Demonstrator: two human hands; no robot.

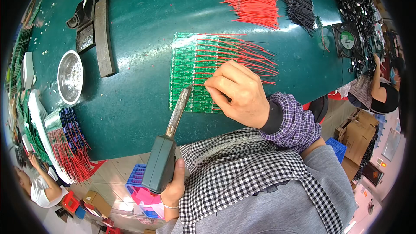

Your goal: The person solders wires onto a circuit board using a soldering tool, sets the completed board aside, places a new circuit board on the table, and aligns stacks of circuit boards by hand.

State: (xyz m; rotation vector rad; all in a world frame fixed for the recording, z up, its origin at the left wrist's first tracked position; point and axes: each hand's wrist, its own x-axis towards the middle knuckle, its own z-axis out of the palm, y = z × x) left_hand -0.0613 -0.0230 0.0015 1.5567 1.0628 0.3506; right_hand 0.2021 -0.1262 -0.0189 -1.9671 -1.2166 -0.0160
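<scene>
A green panel of small circuit boards (pixel 181 56) lies on the table before me, with a row of red wires (pixel 255 58) running off to its right. My left hand (pixel 175 187) is wrapped round the dark green handle of a soldering iron (pixel 161 162). The iron's tip rests at or just over the middle of the panel; actual contact is hard to make out. Close by the tip, my right hand (pixel 240 93) is closed in a pinch on a thin red wire (pixel 200 85), whose end meets the panel. The right hand covers the panel's lower right part.
Bundles of red wires (pixel 249 0) and black wires (pixel 298 4) lie at the back. A metal bowl (pixel 70 77), a dark stand (pixel 86 30) and a grey bar (pixel 104 39) sit left. Wired boards (pixel 71 138) fill the left edge; a fan (pixel 347 40) stands right. Other people sit at both sides.
</scene>
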